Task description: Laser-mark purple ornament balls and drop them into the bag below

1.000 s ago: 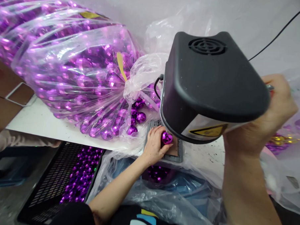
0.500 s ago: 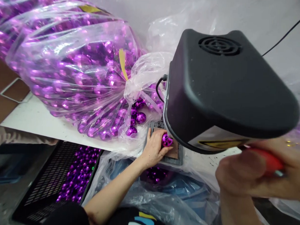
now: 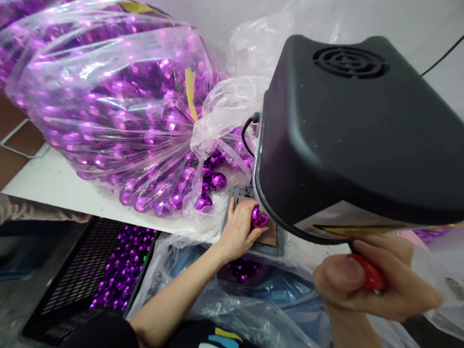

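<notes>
Between the fingers and thumb of my left hand point(image 3: 237, 226) is a shiny purple faceted ball point(image 3: 259, 217). It is held over a brown pad on a grey metal base plate point(image 3: 277, 243), at the lower edge of a big black machine housing point(image 3: 357, 128). My right hand point(image 3: 381, 283) is wrapped around a red handle point(image 3: 370, 272) below the housing, on its right side. The housing hides what lies directly beneath it. Several loose purple balls point(image 3: 218, 181) lie just behind my left hand.
A large clear bag point(image 3: 115, 107) full of purple balls covers the left of the white table point(image 3: 62, 179). Below it stands a black crate point(image 3: 70, 269) with many purple pieces. Clear plastic sheeting point(image 3: 264, 319) hangs at the table's front edge.
My right hand, with the red handle, has moved left and slightly down. The black housing looks larger and tilted further right. My left hand stays at the plate with the ball.
</notes>
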The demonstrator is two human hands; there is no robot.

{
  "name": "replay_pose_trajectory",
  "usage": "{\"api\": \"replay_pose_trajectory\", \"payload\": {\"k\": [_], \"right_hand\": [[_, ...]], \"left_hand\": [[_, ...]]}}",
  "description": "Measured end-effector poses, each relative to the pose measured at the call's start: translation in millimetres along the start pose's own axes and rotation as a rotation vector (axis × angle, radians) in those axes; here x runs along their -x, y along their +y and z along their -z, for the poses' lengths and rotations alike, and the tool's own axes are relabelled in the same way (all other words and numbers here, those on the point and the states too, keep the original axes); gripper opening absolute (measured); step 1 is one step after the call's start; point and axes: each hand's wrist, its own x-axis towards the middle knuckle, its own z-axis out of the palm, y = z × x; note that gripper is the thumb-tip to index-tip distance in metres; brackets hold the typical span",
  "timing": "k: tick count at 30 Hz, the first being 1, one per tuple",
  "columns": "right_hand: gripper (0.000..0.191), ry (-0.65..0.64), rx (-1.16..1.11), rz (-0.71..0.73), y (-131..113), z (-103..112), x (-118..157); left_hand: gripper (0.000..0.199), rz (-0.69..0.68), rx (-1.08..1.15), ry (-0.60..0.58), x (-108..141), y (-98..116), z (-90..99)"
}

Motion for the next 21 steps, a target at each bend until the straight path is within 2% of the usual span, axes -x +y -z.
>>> {"api": "replay_pose_trajectory", "payload": {"k": [3, 6, 10, 12, 16, 21], "right_hand": [[0.014, 0.075, -0.022, 0.11, -2, -2, -1], [0.016, 0.097, -0.056, 0.151, 1, -10, -1], [0.017, 0.27, -0.1, 0.264, 7, -25, 1], [0.019, 0.312, -0.097, 0.296, 10, -29, 2], [0.019, 0.255, -0.052, 0.27, 15, -26, 14], [0.012, 0.045, -0.044, 0.171, 24, -24, 44]], "left_hand": [[0.047, -0.03, -0.006, 0.027, 1, -3, -2.7], [0.048, -0.055, 0.017, 0.057, 2, -5, -3.8], [0.048, -0.052, 0.023, 0.047, 2, -3, -1.4], [0.049, -0.054, 0.018, 0.043, 1, -2, -0.3], [0.05, -0.082, 0.022, 0.064, 1, -3, -1.3], [0.045, -0.085, 0.015, 0.068, 1, -6, -3.7]]}}
